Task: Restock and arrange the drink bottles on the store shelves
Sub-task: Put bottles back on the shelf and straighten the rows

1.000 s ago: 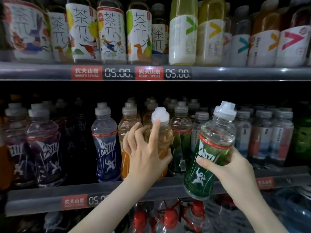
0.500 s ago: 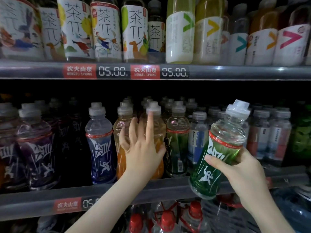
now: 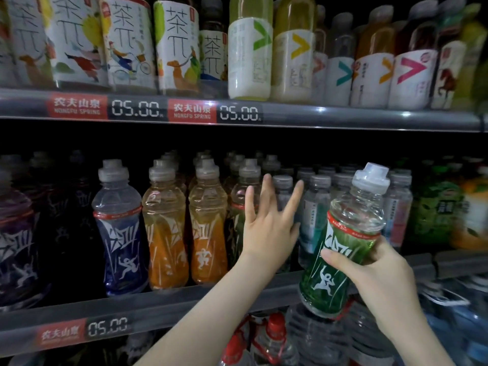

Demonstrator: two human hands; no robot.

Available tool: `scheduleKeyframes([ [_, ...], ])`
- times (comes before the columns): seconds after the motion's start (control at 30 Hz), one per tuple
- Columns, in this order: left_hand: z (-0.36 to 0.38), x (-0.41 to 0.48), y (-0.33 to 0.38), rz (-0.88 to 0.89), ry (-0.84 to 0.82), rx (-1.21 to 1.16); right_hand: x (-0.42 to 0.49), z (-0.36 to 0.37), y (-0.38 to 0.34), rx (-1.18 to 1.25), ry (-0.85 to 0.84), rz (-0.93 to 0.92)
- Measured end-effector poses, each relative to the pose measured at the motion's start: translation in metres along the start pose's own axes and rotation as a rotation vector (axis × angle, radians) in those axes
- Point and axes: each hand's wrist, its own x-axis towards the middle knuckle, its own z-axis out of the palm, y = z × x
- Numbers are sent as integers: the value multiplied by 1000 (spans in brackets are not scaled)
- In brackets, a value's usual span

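Head view. The right hand (image 3: 380, 281), lower right of the frame, is clamped on a green bottle (image 3: 343, 249): the thumb lies across the front of the label and the other fingers curl round the back. The bottle is held clear of the shelf rail (image 3: 158, 310), in front of it. It is tilted, with its white cap toward the upper right and its base overlapping the rail's right part.

The left hand (image 3: 269, 231), centre of the frame, is spread, fingers straight and apart, palm toward the shelf, and holds nothing. It lies just left of the held bottle. It covers part of a second green bottle (image 3: 236, 233) and of the clear water bottles (image 3: 314, 207). Whether it touches them cannot be told.

To the left along the same shelf stand two orange bottles (image 3: 166, 233), a blue bottle (image 3: 121, 233) and, at the frame's left edge, a purple bottle (image 3: 15, 233), all upright behind the rail. The water bottles fill the shelf directly behind the held bottle.

On the upper shelf (image 3: 343, 120), tea bottles (image 3: 126, 43) stand at upper left and bottles with arrow labels (image 3: 250, 54) at upper right. Red price tags (image 3: 155, 109) mark its edge. Red-capped bottles (image 3: 274, 328) show at the bottom, below the rail.
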Motion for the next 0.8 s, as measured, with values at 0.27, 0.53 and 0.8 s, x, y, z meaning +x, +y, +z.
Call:
scheduleKeyframes([
  [0.27,9,7,21,-60,34,-212,2,-24,6,-11,94,-28],
  [0.53,-14,-40,11,35,186,-580,-4,-13,2,143,239,-141],
  [0.8,-72,-62,-47,-44,507,-772,0,30,-1,199,156,-247],
])
